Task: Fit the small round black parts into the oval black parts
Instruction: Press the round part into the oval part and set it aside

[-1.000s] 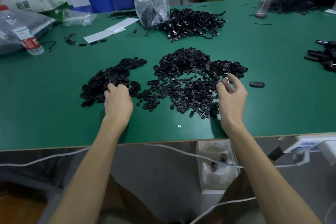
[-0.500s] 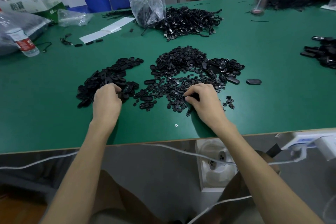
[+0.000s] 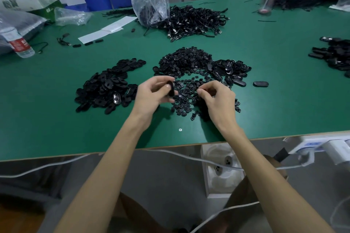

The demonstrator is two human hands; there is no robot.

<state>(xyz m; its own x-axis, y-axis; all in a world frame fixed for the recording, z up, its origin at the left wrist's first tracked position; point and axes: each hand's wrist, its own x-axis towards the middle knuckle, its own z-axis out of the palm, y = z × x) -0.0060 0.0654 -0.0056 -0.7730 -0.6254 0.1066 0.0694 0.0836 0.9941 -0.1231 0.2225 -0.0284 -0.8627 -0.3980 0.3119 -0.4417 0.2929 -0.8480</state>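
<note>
Lifted from the piles since a moment ago, our left hand (image 3: pixel 151 94) pinches an oval part (image 3: pixel 171 89), our right hand (image 3: pixel 217 98) closes on something unseen, ready for fitting.

red bottle label (image 3: pixel 19 45) unreadable, box (image 3: pixel 22 4) print too blurred

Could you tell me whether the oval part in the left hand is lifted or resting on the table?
Lifted: the left hand pinches the oval part above the green table.
</note>
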